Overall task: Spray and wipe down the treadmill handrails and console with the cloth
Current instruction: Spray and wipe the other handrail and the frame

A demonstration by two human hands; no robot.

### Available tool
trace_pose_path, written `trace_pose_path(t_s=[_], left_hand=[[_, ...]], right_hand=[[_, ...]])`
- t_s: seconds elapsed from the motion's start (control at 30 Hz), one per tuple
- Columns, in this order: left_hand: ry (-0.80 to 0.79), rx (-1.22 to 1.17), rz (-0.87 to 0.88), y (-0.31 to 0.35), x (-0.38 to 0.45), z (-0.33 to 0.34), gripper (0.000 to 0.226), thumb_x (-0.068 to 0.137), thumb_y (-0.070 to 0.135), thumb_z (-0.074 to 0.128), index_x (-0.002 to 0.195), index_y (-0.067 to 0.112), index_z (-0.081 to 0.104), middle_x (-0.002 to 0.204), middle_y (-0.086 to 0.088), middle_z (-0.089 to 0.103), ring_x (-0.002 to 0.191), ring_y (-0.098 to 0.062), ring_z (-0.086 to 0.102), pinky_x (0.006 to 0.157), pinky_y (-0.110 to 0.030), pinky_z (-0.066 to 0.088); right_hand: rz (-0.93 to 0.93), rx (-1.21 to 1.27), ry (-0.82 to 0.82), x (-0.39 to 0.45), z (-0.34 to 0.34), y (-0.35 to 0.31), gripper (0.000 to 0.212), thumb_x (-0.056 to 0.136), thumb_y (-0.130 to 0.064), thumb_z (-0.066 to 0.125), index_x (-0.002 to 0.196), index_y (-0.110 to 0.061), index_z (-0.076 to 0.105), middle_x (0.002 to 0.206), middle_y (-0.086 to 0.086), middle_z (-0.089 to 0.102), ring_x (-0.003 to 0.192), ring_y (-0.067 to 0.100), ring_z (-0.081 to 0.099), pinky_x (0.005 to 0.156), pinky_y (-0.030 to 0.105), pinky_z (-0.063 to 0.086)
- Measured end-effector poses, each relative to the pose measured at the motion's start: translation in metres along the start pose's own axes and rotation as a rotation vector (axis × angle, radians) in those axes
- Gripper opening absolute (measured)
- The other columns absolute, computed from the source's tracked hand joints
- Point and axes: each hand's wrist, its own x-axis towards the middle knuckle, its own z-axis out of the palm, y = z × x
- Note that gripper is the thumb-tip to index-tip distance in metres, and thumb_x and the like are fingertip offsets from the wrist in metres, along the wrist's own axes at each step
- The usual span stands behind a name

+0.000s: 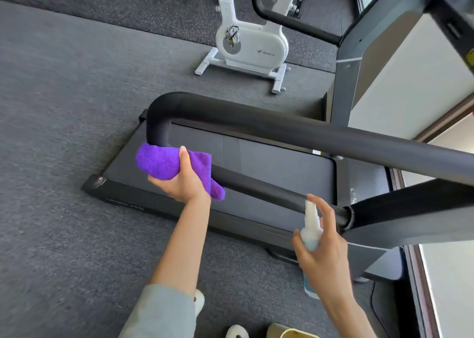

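Gripping the purple cloth (164, 163) around the black handrail (256, 184) just below its bend, the left hand (184, 181) holds tight while the right hand (323, 253) clasps a spray bottle (311, 232) beside the same rail.

The purple cloth (164, 162) and the left hand (183, 181) cover the handrail (269, 122) where its bend turns back toward the lower bar; the right hand (324, 248) hides most of the spray bottle (311, 226), so its label cannot be read; the treadmill console (451, 27) is cut off by the right and top edges and blurred; the lettering on the deck's side rail (123, 200) is too faint to read; the pale objects (237, 332) at the bottom edge are cut off and cannot be identified.
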Motion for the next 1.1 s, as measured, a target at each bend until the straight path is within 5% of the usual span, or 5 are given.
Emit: trace_pose_path(t_s=[0.1, 0.23, 0.4, 0.57, 1.1], left_hand=[[0.040, -0.014, -0.058, -0.003, -0.010, 0.005, 0.079, 0.070, 0.041, 0.084, 0.135, 0.033, 0.040, 0.111, 0.014, 0.056, 0.091, -0.008, 0.059, 0.081, -0.022, 0.044], [0.032, -0.031, -0.146, -0.016, -0.033, 0.007, 0.080, 0.072, 0.039, 0.084, 0.137, 0.031, 0.038, 0.104, 0.019, 0.055, 0.084, 0.001, 0.057, 0.071, -0.015, 0.043], [0.017, -0.006, -0.266, -0.039, -0.077, 0.012, 0.079, 0.072, 0.041, 0.083, 0.135, 0.030, 0.038, 0.104, 0.016, 0.054, 0.087, -0.010, 0.057, 0.084, -0.026, 0.042], [-0.016, 0.011, -0.357, -0.062, -0.123, 0.017, 0.082, 0.072, 0.039, 0.084, 0.137, 0.027, 0.037, 0.106, 0.013, 0.052, 0.092, -0.014, 0.056, 0.086, -0.028, 0.042], [-0.384, 0.122, -0.690, -0.131, -0.247, 0.005, 0.081, 0.067, 0.041, 0.087, 0.132, 0.028, 0.041, 0.117, 0.005, 0.062, 0.103, -0.017, 0.064, 0.098, -0.039, 0.050]], right_hand=[[0.015, -0.017, 0.004, -0.001, -0.004, 0.005, 0.074, 0.086, -0.001, 0.068, 0.129, -0.054, 0.038, 0.079, -0.013, 0.060, 0.054, 0.017, 0.056, 0.058, 0.045, 0.056], [0.045, -0.036, -0.014, -0.006, -0.011, 0.013, 0.081, 0.086, -0.005, 0.068, 0.125, -0.066, 0.030, 0.088, -0.013, 0.059, 0.063, 0.028, 0.059, 0.062, 0.047, 0.057], [0.042, -0.020, 0.065, -0.015, -0.029, 0.030, 0.070, 0.085, 0.001, 0.069, 0.128, -0.047, 0.041, 0.072, -0.010, 0.057, 0.054, 0.010, 0.057, 0.045, 0.013, 0.043], [0.103, -0.013, 0.139, -0.026, -0.049, 0.045, 0.068, 0.084, 0.003, 0.070, 0.130, -0.040, 0.043, 0.079, -0.012, 0.058, 0.065, 0.004, 0.059, 0.046, 0.007, 0.039], [0.118, -0.024, 0.293, -0.040, -0.089, 0.051, 0.071, 0.082, 0.000, 0.069, 0.128, -0.045, 0.041, 0.062, -0.013, 0.057, 0.049, 0.012, 0.057, 0.047, 0.029, 0.048]])
